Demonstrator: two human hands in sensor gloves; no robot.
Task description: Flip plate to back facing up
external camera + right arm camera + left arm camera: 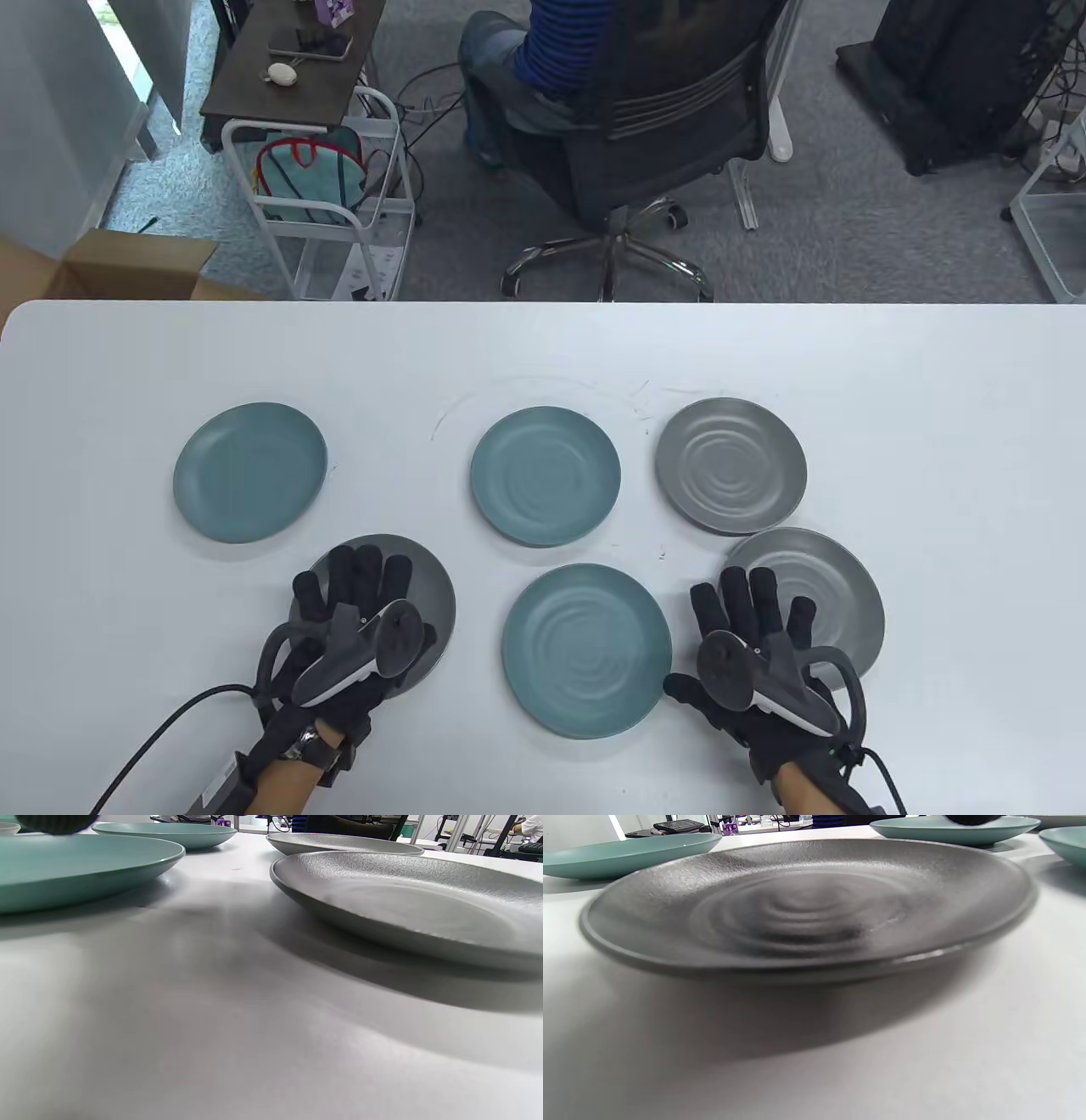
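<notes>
Several plates lie on the white table [933, 407]. A dark grey plate [434, 594] at the near left lies face up and shows its ripple rings in the left wrist view [806, 912]. My left hand [361, 594] is spread flat over it, fingers extended and holding nothing. I cannot tell whether it touches the plate. A second grey plate [836, 594] lies face up at the near right and also shows in the right wrist view [407, 904]. My right hand [751, 615] is spread open, with its fingers over that plate's left edge.
A teal plate [585, 649] lies between my hands. Behind are a teal plate [250, 472] at the left, a teal plate [545, 475] in the middle and a grey plate [730, 465] at the right. A person sits on an office chair [645, 127] beyond the table.
</notes>
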